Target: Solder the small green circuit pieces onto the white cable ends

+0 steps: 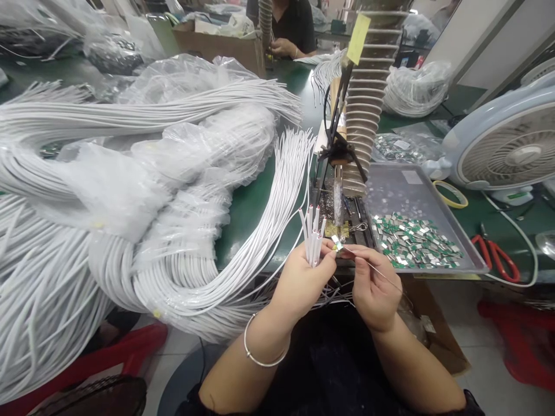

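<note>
My left hand (306, 277) is closed around several white cables (313, 242), their cut ends pointing up. At its fingertips sits a small metal USB connector (337, 242) with a bit of green board. My right hand (376, 283) pinches a thin solder wire (385, 276) that runs toward the connector; its fingertips are close to the left ones. Just above the connector, a soldering iron (339, 196) points down, fixed in a stand. Whether its tip touches the connector I cannot tell.
Bundles of white cable (182, 190), partly in plastic, cover the left. A grey tray (470, 254) holds many connectors at right, beside red-handled scissors (498, 254), a yellow tape roll (450, 194) and a fan (511, 138). A ribbed hose (368, 98) hangs overhead. Another person (288, 29) sits opposite.
</note>
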`<state>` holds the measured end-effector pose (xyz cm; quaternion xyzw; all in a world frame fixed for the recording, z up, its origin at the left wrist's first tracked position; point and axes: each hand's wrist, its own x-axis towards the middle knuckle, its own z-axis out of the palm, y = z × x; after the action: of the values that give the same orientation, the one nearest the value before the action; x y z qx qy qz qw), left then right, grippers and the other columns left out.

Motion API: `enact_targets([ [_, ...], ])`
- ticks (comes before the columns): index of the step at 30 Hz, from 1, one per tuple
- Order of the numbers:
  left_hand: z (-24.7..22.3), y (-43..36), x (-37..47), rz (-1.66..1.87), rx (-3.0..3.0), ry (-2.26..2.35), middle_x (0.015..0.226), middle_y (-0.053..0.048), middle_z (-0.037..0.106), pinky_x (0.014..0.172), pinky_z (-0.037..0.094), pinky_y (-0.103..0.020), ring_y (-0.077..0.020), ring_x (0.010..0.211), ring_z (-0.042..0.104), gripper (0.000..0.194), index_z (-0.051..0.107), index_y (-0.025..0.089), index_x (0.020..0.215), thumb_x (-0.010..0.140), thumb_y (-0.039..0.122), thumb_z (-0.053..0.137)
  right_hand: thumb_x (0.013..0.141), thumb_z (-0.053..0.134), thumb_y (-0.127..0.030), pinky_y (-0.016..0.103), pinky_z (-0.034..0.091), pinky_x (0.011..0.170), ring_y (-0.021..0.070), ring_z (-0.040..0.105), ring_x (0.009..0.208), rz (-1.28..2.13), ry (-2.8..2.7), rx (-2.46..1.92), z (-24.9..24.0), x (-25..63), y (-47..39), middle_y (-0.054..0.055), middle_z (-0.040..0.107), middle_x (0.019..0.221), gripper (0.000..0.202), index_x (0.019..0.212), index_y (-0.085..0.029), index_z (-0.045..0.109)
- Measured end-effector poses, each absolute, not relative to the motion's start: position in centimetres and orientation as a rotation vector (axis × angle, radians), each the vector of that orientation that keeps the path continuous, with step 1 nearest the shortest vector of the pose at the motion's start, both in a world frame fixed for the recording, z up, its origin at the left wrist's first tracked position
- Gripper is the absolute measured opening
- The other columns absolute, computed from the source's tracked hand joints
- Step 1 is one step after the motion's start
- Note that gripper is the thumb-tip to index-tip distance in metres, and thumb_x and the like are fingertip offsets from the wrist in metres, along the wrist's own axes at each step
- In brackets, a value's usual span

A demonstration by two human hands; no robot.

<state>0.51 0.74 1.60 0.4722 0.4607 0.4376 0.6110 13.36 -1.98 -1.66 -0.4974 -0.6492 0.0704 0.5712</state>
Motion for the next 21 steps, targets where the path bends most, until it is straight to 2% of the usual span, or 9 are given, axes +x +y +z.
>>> enact_targets([
  [7, 1.8, 1.1, 0.7, 1.045, 1.092, 1.095, 0.087, -0.002, 0.06, 0.073, 0.043, -0.025, -0.012, 0.076, 0.055, 0.008, 0.055, 0.017, 0.068, 0.075, 0.019, 0.056, 0.085, 0.05, -0.009, 0.037, 0.056, 0.077, 0.0188, 0.067, 0.087, 0.129, -1.57, -1.132, -1.3, 13.3, -1.2, 0.005, 0.069, 0.09, 0.019, 0.094, -0.022, 0.061],
  [15, 2.0, 1.2, 0.7, 1.045, 1.077, 1.092, 0.086, 0.0, 0.058, 0.068, 0.041, -0.025, -0.0087, 0.066, 0.05, 0.011, 0.053, 0.017, 0.066, 0.076, 0.02, 0.056, 0.084, 0.05, -0.007, 0.035, 0.055, 0.076, 0.0173, 0.066, 0.086, 0.091, -1.584, -1.12, -1.0, 13.1, -0.8, 0.005, 0.069, 0.089, 0.02, 0.093, -0.021, 0.061],
  [21, 2.2, 1.3, 0.9, 1.062, 1.08, 1.082, 0.084, 0.0, 0.057, 0.067, 0.04, -0.023, -0.0086, 0.068, 0.05, 0.01, 0.053, 0.017, 0.068, 0.077, 0.019, 0.055, 0.083, 0.051, -0.008, 0.036, 0.055, 0.077, 0.0182, 0.067, 0.085, 0.071, -1.572, -1.13, -0.9, 13.1, -0.7, 0.005, 0.069, 0.09, 0.02, 0.093, -0.021, 0.062],
])
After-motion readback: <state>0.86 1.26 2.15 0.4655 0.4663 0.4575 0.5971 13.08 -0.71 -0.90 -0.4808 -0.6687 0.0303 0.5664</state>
